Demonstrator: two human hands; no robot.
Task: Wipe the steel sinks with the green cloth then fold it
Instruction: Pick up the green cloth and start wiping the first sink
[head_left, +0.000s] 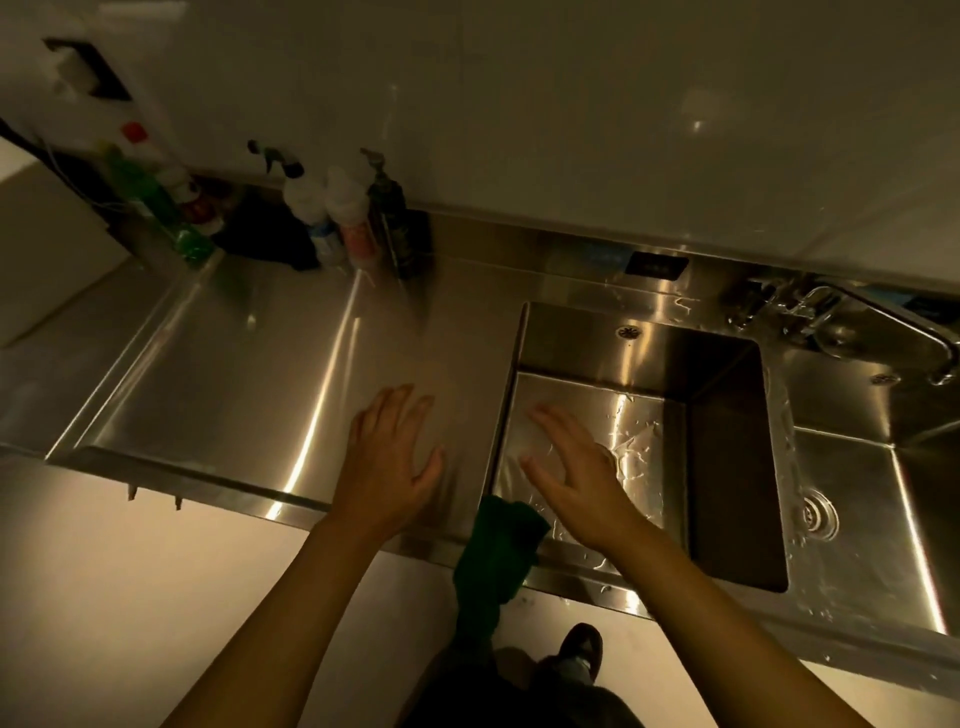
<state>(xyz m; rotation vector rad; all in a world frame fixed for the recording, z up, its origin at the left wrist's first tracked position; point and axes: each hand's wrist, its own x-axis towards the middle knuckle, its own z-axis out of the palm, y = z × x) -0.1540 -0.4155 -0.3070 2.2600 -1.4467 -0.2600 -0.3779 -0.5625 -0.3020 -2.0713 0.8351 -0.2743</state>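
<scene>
Steel surface (234, 389) carries a green cloth (498, 551) draped over its front edge; left hand (389, 457) and right hand (576, 478) spread flat, empty, seemingly hovering.

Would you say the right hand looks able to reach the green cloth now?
Probably yes: the right hand is open and empty, and the green cloth hangs over the front edge of the sink beside its wrist, nothing between.
</scene>
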